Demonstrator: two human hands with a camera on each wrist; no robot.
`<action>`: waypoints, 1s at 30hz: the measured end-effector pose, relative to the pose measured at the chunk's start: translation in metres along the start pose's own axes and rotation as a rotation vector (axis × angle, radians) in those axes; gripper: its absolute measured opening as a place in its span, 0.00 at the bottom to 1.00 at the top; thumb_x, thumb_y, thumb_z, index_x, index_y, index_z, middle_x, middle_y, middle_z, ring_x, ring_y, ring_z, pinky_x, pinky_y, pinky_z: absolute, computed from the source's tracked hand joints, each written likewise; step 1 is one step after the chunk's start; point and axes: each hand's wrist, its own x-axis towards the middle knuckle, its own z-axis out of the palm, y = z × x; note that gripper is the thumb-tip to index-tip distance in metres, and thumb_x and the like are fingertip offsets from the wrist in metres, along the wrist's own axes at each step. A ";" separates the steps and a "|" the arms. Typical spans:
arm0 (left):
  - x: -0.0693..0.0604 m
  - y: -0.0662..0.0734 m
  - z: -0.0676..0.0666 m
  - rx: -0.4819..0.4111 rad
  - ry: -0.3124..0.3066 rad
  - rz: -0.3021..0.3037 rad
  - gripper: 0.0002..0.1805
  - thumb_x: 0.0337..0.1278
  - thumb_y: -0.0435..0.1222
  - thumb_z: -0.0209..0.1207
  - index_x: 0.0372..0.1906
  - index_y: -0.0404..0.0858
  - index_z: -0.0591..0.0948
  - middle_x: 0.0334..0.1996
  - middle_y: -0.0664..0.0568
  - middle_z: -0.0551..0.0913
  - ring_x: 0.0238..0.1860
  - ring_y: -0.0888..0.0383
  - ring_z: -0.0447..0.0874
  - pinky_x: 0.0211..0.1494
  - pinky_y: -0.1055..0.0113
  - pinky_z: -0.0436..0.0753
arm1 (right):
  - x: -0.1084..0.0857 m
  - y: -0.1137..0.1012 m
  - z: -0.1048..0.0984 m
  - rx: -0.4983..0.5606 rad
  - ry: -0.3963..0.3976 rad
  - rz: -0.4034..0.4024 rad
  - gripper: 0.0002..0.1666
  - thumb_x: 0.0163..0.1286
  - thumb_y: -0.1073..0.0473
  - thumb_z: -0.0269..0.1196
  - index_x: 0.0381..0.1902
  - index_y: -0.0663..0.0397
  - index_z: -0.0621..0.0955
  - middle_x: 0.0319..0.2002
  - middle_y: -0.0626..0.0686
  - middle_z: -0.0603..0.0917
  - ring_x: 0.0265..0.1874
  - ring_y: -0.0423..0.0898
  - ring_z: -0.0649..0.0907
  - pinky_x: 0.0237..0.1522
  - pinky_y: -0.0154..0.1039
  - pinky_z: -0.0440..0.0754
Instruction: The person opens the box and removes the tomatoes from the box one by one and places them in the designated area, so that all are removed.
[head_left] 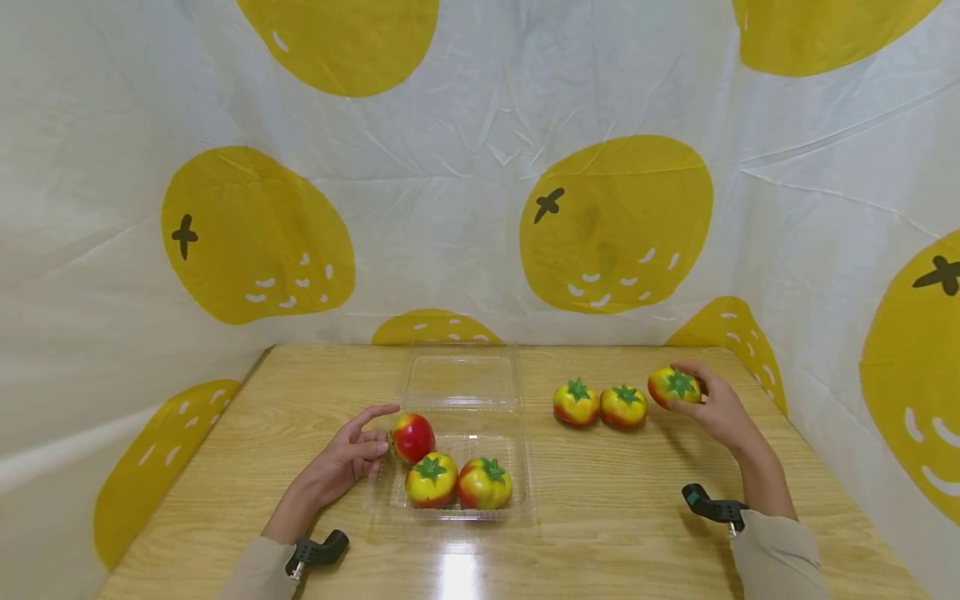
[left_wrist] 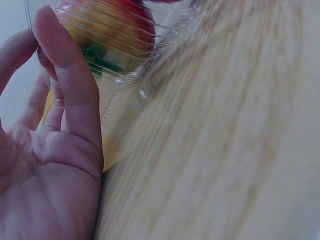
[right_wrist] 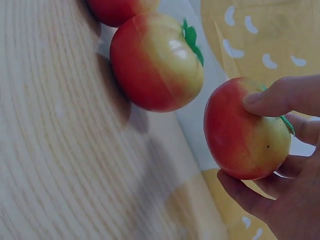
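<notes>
My right hand (head_left: 722, 410) grips a red-and-yellow toy tomato (head_left: 667, 387) with a green star-shaped top, thumb on one side and fingers on the other. In the right wrist view this tomato (right_wrist: 235, 137) appears raised off the table. Two similar tomatoes (head_left: 576, 403) (head_left: 624, 407) sit side by side to its left. A clear plastic box (head_left: 519, 467) holds three tomatoes: one on its side (head_left: 413, 437) and two with green tops up. My left hand (head_left: 341, 462) is at the box's left wall, fingers loosely bent; its fingertips touch or nearly touch the rim.
The box's clear lid (head_left: 461, 379) lies folded open toward the back of the wooden table (head_left: 600, 517). A white cloth (head_left: 450, 208) printed with yellow fruit hangs behind and along both sides. Each wrist carries a black camera mount (head_left: 318, 550).
</notes>
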 end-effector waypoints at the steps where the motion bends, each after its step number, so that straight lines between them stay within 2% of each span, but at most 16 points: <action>1: 0.000 0.000 0.000 -0.001 -0.002 0.001 0.32 0.74 0.25 0.50 0.78 0.41 0.59 0.31 0.59 0.82 0.25 0.65 0.82 0.32 0.74 0.85 | 0.000 0.001 0.000 0.000 -0.005 0.012 0.40 0.71 0.64 0.67 0.75 0.68 0.64 0.67 0.73 0.69 0.55 0.50 0.74 0.43 0.17 0.69; 3: 0.000 0.000 -0.001 -0.002 -0.003 -0.001 0.32 0.74 0.25 0.50 0.78 0.41 0.58 0.31 0.59 0.82 0.25 0.65 0.82 0.32 0.74 0.85 | 0.000 0.004 0.001 0.008 -0.017 0.039 0.40 0.71 0.64 0.66 0.75 0.68 0.62 0.69 0.74 0.67 0.59 0.60 0.72 0.44 0.16 0.67; 6: 0.000 0.000 -0.001 -0.004 0.000 -0.002 0.32 0.74 0.25 0.49 0.78 0.41 0.58 0.31 0.59 0.83 0.25 0.65 0.82 0.32 0.74 0.85 | 0.000 0.008 0.002 0.021 -0.024 0.064 0.41 0.72 0.64 0.65 0.76 0.67 0.61 0.70 0.75 0.65 0.61 0.66 0.71 0.43 0.16 0.67; 11: 0.000 -0.001 0.000 -0.007 0.002 0.008 0.32 0.74 0.24 0.49 0.78 0.40 0.58 0.31 0.59 0.83 0.24 0.65 0.83 0.32 0.73 0.85 | -0.001 0.014 0.004 0.032 -0.018 0.079 0.40 0.71 0.64 0.65 0.76 0.65 0.63 0.70 0.74 0.65 0.60 0.66 0.71 0.43 0.20 0.70; 18: 0.001 -0.001 0.000 -0.006 -0.004 0.013 0.32 0.74 0.24 0.49 0.77 0.41 0.59 0.31 0.59 0.83 0.24 0.65 0.83 0.31 0.73 0.85 | 0.000 0.020 0.007 0.031 -0.026 0.086 0.39 0.70 0.64 0.66 0.75 0.64 0.64 0.71 0.73 0.65 0.64 0.69 0.69 0.55 0.42 0.72; 25: 0.000 -0.002 0.000 -0.008 0.020 0.003 0.31 0.74 0.24 0.48 0.77 0.42 0.59 0.31 0.59 0.83 0.23 0.65 0.83 0.31 0.73 0.86 | 0.000 0.023 0.009 0.029 -0.051 0.097 0.40 0.70 0.66 0.66 0.76 0.65 0.64 0.72 0.74 0.63 0.66 0.72 0.67 0.57 0.46 0.72; 28: 0.000 -0.002 -0.001 -0.010 0.027 -0.005 0.31 0.74 0.23 0.48 0.77 0.42 0.59 0.30 0.58 0.83 0.23 0.65 0.83 0.31 0.72 0.86 | -0.001 0.022 0.009 0.029 -0.057 0.102 0.40 0.70 0.65 0.66 0.76 0.66 0.64 0.71 0.75 0.64 0.65 0.71 0.68 0.56 0.42 0.72; 30: 0.000 -0.002 -0.001 -0.012 0.025 -0.007 0.32 0.74 0.23 0.47 0.77 0.42 0.59 0.30 0.59 0.83 0.23 0.65 0.83 0.31 0.73 0.86 | -0.002 0.022 0.009 0.032 -0.061 0.106 0.40 0.70 0.66 0.65 0.75 0.68 0.63 0.70 0.76 0.64 0.65 0.72 0.68 0.58 0.45 0.74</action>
